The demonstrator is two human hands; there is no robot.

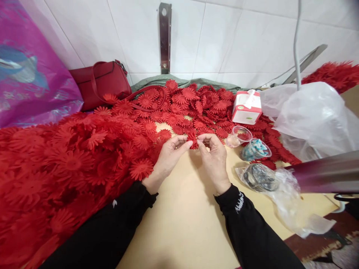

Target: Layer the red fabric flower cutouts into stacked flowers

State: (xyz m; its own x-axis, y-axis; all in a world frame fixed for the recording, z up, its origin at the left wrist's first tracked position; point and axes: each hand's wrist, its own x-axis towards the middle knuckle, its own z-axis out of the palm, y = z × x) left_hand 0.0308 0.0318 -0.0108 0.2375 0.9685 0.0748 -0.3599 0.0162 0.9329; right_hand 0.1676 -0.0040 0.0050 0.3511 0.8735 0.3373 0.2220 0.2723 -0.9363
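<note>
Between my two hands, above the middle of the table, is a red artificial flower (192, 141). My left hand (171, 152) pinches its left side with thumb and fingertips. From the other side my right hand (212, 155) grips it the same way, fingers curled and the tips close together. The fingertips hide part of the petals. A large heap of red fabric flower pieces (67, 160) lies to the left of my left hand. More flowers (174, 106) spread behind both hands, flat and overlapping.
Right of my hands stand a clear plastic cup (241, 134), a cup with blue-white contents (255, 149) and a bagged dark round container (260, 177). A tissue box (246, 108), red handbag (102, 84), purple bag (36, 74) and shiny cylinder (331, 172) surround the pale table (179, 224).
</note>
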